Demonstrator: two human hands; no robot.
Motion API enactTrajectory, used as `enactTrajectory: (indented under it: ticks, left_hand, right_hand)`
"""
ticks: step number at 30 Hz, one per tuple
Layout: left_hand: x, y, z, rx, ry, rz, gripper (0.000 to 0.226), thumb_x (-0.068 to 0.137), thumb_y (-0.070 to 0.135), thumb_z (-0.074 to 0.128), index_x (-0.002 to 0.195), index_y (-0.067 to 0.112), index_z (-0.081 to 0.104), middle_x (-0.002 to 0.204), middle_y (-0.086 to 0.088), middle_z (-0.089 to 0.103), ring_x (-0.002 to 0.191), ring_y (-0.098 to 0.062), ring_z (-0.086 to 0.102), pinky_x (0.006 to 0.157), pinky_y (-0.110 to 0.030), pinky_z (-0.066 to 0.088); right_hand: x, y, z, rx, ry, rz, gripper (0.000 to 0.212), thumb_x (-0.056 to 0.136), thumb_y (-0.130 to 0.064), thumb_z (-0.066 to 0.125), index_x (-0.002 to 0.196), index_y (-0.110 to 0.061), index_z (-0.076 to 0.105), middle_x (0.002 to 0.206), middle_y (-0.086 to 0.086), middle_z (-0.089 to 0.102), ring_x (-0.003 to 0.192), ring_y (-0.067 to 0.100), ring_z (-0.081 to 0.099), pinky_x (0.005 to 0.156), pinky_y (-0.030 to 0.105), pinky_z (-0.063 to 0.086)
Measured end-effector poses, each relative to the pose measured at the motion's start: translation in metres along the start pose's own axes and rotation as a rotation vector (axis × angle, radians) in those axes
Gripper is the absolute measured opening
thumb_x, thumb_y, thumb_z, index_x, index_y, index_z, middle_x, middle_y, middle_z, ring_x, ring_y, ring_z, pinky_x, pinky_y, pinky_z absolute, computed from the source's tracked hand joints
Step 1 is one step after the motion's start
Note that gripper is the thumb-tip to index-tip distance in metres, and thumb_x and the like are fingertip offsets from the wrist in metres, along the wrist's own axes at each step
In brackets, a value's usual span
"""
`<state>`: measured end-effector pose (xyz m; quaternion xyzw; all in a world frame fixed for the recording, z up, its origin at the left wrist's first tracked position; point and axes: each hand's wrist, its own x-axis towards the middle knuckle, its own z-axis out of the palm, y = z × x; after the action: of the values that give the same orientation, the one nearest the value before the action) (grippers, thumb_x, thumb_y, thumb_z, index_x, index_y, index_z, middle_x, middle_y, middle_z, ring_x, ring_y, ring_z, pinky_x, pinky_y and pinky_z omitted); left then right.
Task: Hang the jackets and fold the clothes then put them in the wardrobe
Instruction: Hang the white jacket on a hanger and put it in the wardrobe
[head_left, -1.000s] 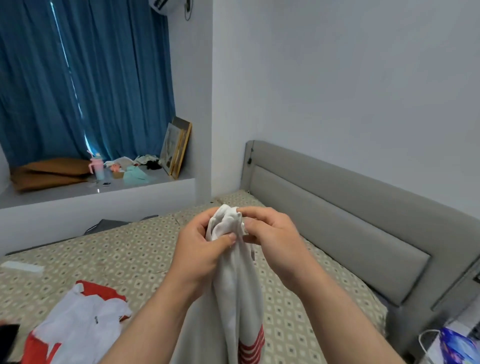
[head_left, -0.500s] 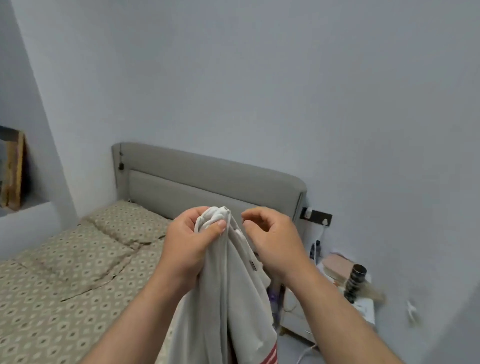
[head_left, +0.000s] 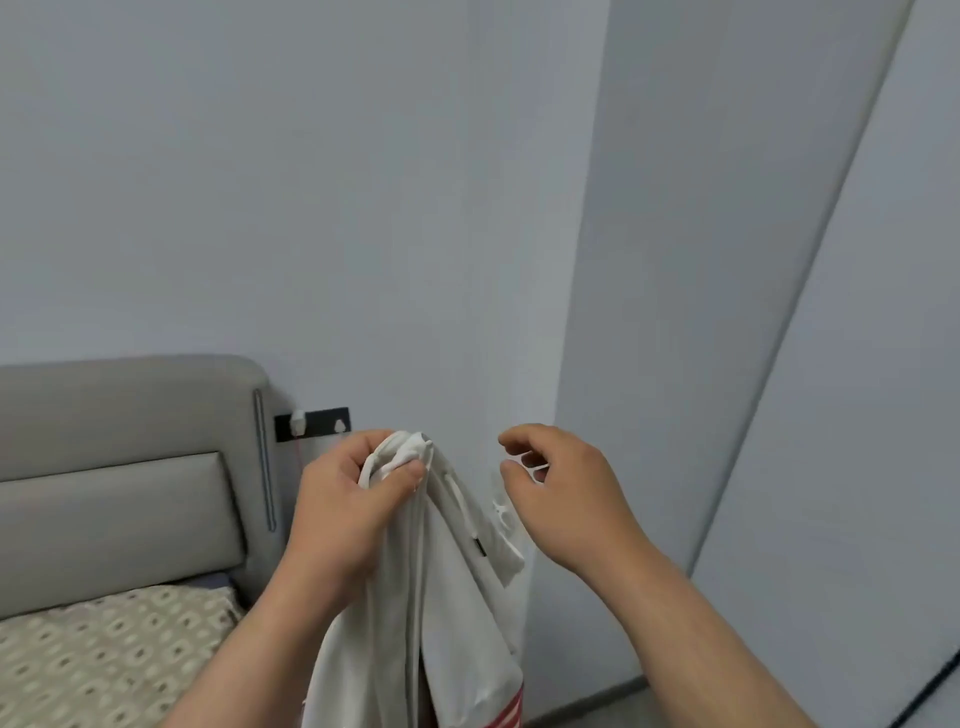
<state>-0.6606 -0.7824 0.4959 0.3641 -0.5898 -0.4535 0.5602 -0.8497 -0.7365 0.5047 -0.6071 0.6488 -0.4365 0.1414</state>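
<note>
Item: white garment (head_left: 452, 597), red stripes at lower hem.
Location: in air, hanging from left hand (head_left: 343, 514), in front of wall beside headboard's right end.
Left hand: clenched round bunched top of garment, thumb pressed on cloth.
Right hand (head_left: 561, 499): just beside garment, apart from it, grasping nothing, fingers loosely curled.
Surroundings: grey headboard (head_left: 119, 467); patterned bed (head_left: 104, 649) at lower left; black socket plate (head_left: 317, 423) on wall.

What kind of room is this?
Probably a bedroom: a padded grey headboard, a patterned bed cover below it, and tall pale panels that may be wardrobe doors.
</note>
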Motion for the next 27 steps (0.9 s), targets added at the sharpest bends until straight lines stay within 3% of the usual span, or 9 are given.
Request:
enactTrajectory:
  ticks: [5,12,17,23,27]
  left_hand:
    - [0.051,-0.032,0.060,-0.066,-0.216,-0.041,0.017,0.070,0.022,0.072,0.084,0.031,0.075,0.081,0.001,0.075,0.075,-0.009,0.067,0.074,-0.032,0.052]
    - [0.079,-0.069,0.151,-0.113,-0.519,-0.072,0.021,0.065,0.035,0.072,0.086,0.033,0.073,0.084,0.003,0.075,0.075,-0.009,0.068,0.071,-0.033,0.051]
    - [0.060,-0.081,0.227,-0.113,-0.702,-0.015,0.022,0.081,0.014,0.079,0.081,0.035,0.072,0.082,0.007,0.073,0.072,-0.004,0.066,0.069,-0.030,0.050]
    - [0.042,-0.091,0.318,-0.121,-0.829,-0.028,0.025,0.083,0.009,0.075,0.079,0.034,0.072,0.081,0.007,0.073,0.070,-0.002,0.066,0.065,-0.027,0.048]
    - [0.028,-0.097,0.386,-0.104,-0.873,-0.037,0.027,0.084,0.011,0.074,0.079,0.038,0.071,0.083,0.009,0.073,0.070,-0.001,0.065,0.065,-0.025,0.047]
  right_hand:
    - [0.012,0.046,-0.039,-0.311,0.139,0.115,0.034,0.099,-0.031,0.052,0.132,-0.032,0.058,0.127,-0.023,0.057,0.118,0.000,0.049,0.097,0.016,0.035]
    - [-0.018,0.094,-0.082,-0.525,0.294,0.398,0.038,0.100,-0.029,0.050,0.138,-0.029,0.054,0.136,-0.014,0.055,0.126,0.007,0.047,0.101,0.016,0.031]
    - [-0.061,0.124,-0.132,-0.512,0.470,0.622,0.036,0.100,-0.030,0.052,0.136,-0.031,0.055,0.133,-0.017,0.055,0.119,0.002,0.050,0.100,0.018,0.036]
    - [-0.097,0.172,-0.191,-0.377,0.696,0.746,0.030,0.096,-0.024,0.057,0.125,-0.030,0.063,0.106,-0.026,0.057,0.095,-0.007,0.054,0.079,0.007,0.038]
    - [-0.107,0.218,-0.237,-0.447,0.743,0.757,0.032,0.096,-0.016,0.056,0.127,-0.022,0.064,0.117,-0.014,0.063,0.097,-0.004,0.053,0.086,0.009,0.038]
